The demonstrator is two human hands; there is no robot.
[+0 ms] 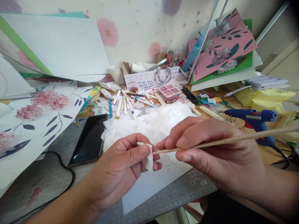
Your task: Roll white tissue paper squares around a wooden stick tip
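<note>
Between the thumb and fingers of my left hand (126,165) is a small folded piece of white tissue paper (148,158). My right hand (217,152) pinches a thin wooden stick (224,141), which runs out past the right edge of the view. The stick's tip meets the tissue at my left fingers; whether it presses into the paper I cannot tell. Behind both hands lies a heap of white tissue pieces (161,121) on a white sheet of paper (140,193), partly hidden by my hands.
A black phone (90,140) lies on the grey cutting mat (198,183). Markers (125,105) and a pink palette (169,91) sit behind the heap. To the right is a blue glue gun (254,116). Flower artworks stand at left (30,130) and right (245,37).
</note>
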